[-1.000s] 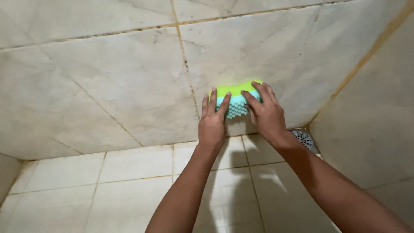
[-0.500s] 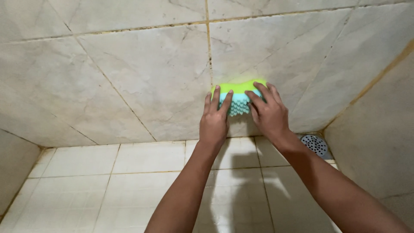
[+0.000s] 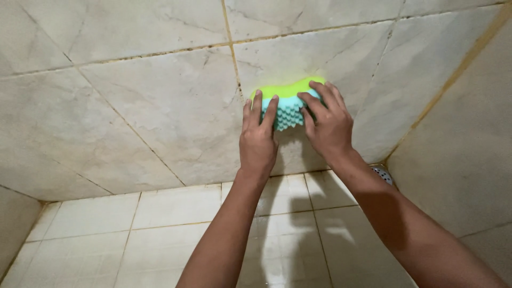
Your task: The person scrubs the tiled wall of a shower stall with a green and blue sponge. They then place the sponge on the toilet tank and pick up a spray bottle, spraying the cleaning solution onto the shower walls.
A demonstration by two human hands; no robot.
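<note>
- we press a sponge (image 3: 288,104), bright green on top with a bumpy light-blue underside, flat against the wall tile (image 3: 176,114).
- our left hand (image 3: 259,138) lies on the sponge's left part, fingers straight and close together, fingertips on its green edge, palm resting on the tile below.
- our right hand (image 3: 328,124) covers the sponge's right part, fingers slightly spread and curled over it, pinning it to the wall rather than gripping around it.
- the sponge sits just right of a vertical grout line (image 3: 232,53) stained brownish, below a horizontal joint.
- below the hands the wall meets the floor tiles (image 3: 160,229), pale and glossy.
- a round metal drain (image 3: 384,174) shows in the floor corner, partly hidden behind our right forearm.
</note>
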